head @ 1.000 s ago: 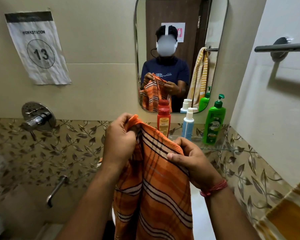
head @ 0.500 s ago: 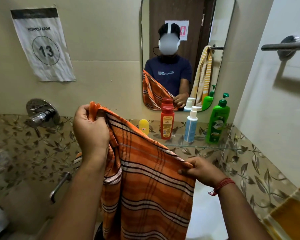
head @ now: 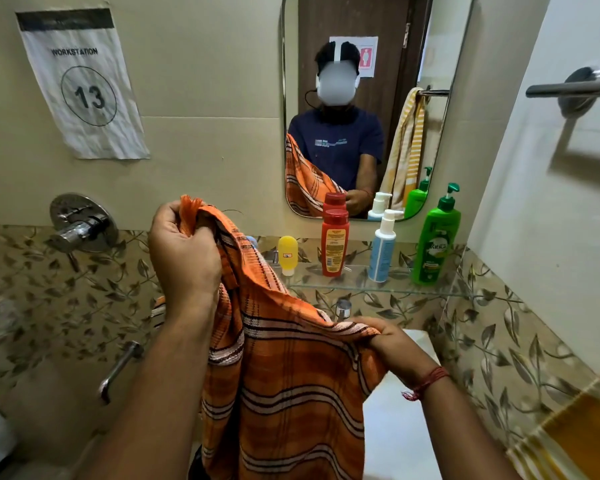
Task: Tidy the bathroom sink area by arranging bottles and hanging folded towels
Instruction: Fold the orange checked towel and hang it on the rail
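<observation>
Bottles crowd the glass shelf [head: 361,284] (towel bar [head: 572,90] bare above).

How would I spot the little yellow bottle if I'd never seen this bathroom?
Find the wall mirror, then the glass shelf beneath it. The yellow bottle stands leftmost in the row, far shorter than the others, resting cap-down.

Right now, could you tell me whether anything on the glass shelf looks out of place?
Nothing stands out: the yellow tube, red bottle, white-and-blue pump bottle and green pump bottle all stand upright in a row on the glass shelf.
</observation>
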`<state>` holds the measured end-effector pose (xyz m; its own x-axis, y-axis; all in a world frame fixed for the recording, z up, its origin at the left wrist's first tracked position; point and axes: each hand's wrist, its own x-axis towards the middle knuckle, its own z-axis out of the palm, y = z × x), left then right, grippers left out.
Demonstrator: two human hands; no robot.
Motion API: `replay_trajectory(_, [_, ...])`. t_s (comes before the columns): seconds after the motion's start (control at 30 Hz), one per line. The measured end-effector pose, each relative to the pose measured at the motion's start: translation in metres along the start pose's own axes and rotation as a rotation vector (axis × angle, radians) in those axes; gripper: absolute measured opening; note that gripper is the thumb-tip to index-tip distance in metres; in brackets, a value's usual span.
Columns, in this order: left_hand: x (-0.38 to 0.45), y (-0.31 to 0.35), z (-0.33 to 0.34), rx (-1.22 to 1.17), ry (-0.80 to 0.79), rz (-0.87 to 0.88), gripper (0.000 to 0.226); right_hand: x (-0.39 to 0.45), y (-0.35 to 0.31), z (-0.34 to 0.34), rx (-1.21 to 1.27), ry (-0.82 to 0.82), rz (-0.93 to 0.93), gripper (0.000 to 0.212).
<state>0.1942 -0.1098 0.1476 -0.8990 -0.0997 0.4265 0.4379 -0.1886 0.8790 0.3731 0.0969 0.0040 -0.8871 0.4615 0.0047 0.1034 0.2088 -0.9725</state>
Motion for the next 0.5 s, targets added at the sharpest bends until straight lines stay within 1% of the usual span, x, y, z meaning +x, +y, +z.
replay_trajectory(0.1, [0.004,0.001,-0.004,-0.005,0.04,0.003,0.035,-0.003,0.018,-0.002,0.093,-0.001,-0.041,0.044])
replay_trajectory(0.13, [0.005,0.001,-0.005,-0.005,0.054,0.002,0.034,-0.004,0.024,-0.005,0.11,-0.003,-0.035,0.045])
replay_trajectory(0.2, [0.008,-0.001,-0.007,-0.013,0.076,-0.009,0.033,-0.007,0.027,-0.008,0.055,-0.02,-0.007,0.046])
replay_trajectory(0.23, [0.009,-0.002,-0.008,-0.018,0.082,-0.015,0.033,-0.008,0.029,-0.008,-0.022,-0.023,-0.001,0.041])
replay_trajectory(0.27, [0.01,-0.003,-0.008,-0.018,0.087,-0.018,0.033,-0.009,0.028,-0.006,-0.149,-0.027,-0.005,0.03])
replay_trajectory(0.3, [0.01,-0.004,-0.008,-0.023,0.093,-0.019,0.034,-0.009,0.028,-0.006,-0.346,-0.039,-0.003,0.022])
replay_trajectory(0.33, [0.01,-0.004,-0.008,-0.029,0.094,-0.021,0.034,-0.008,0.03,-0.005,-0.6,-0.069,0.035,0.018])
replay_trajectory(0.37, [0.01,-0.005,-0.007,-0.03,0.088,-0.018,0.034,-0.007,0.032,-0.004,-0.832,-0.105,0.098,0.02])
replay_trajectory(0.4, [0.008,-0.005,-0.005,-0.025,0.076,-0.014,0.034,-0.007,0.035,-0.004,-0.987,-0.122,0.192,0.032])
replay_trajectory(0.43, [0.007,-0.007,-0.003,-0.018,0.058,-0.009,0.032,-0.006,0.037,-0.005,-1.047,-0.119,0.285,0.051])
replay_trajectory(0.47, [0.005,-0.008,-0.002,-0.013,0.042,-0.001,0.031,-0.004,0.039,-0.004,-1.049,-0.11,0.365,0.066])
replay_trajectory(0.5, [0.004,-0.009,-0.001,-0.01,0.033,0.004,0.03,-0.002,0.039,-0.004,-1.02,-0.102,0.408,0.072])
